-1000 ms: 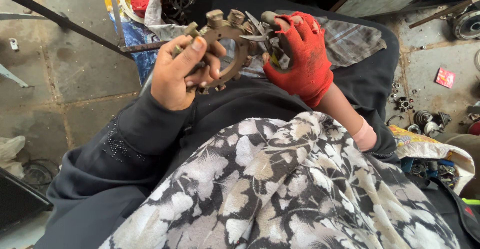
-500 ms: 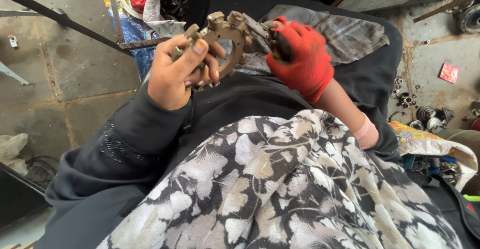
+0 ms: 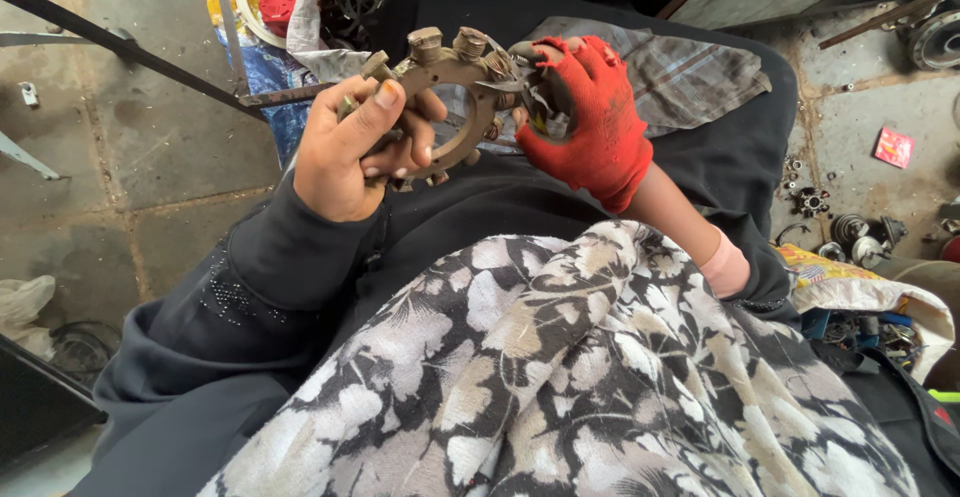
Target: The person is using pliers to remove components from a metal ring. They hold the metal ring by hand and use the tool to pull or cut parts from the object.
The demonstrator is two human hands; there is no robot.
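I see my left hand (image 3: 350, 152) closed around the left side of a rusty metal ring (image 3: 445, 97) with studs, held above my lap. My right hand (image 3: 585, 117), in a red glove, clamps pliers (image 3: 525, 85) against the ring's right edge.

bare floor (image 3: 150, 147) open leftward, metal bar (image 3: 120, 47) crossing, parts sack (image 3: 340, 7) ahead

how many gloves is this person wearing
1: a red glove covers the right hand, which grips a tool against the metal ring. The left hand, bare, holds the ring's other side.
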